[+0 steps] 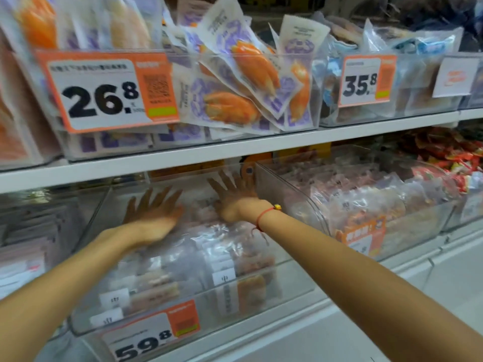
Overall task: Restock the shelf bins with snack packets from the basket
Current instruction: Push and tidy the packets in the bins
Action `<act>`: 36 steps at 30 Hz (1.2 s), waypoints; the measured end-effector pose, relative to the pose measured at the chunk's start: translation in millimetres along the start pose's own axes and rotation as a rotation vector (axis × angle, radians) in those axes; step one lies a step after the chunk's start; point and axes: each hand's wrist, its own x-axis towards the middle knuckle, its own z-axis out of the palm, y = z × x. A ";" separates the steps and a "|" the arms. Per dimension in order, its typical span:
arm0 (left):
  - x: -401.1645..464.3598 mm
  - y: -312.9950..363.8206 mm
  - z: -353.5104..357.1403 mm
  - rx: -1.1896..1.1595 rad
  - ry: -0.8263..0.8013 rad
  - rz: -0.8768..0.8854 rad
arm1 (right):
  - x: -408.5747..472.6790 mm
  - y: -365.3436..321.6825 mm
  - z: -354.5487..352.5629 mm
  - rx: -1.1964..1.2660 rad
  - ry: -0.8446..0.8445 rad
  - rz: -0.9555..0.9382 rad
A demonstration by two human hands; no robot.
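Both our hands reach into the clear plastic shelf bin (183,304) on the lower white shelf (156,158). Our left hand (154,210) and right hand (232,194) are spread flat with fingers straight, gripping nothing, resting on the clear-wrapped snack packets (198,257) that fill this bin. An orange price tag reading 59.8 (151,333) hangs on its front wall.

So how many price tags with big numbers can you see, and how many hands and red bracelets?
Price tags with big numbers: 3 (26.8, 35.8, 59.8)
Hands: 2 (left hand, right hand), both with spread fingers in the clear bin
Red bracelets: 1
Total: 6
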 end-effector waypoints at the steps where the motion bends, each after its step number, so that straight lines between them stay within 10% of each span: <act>1: 4.7 -12.8 0.1 0.050 -0.026 -0.042 | 3.2 3.1 3.1 0.000 -0.033 -0.088; 8: 41.2 -47.6 17.1 0.131 -0.231 -0.146 | 31.0 -1.0 20.4 0.009 -0.310 -0.168; 36: -102.4 -0.6 -13.6 -0.032 -0.266 -0.078 | -104.2 -19.2 -10.9 0.064 -0.204 -0.081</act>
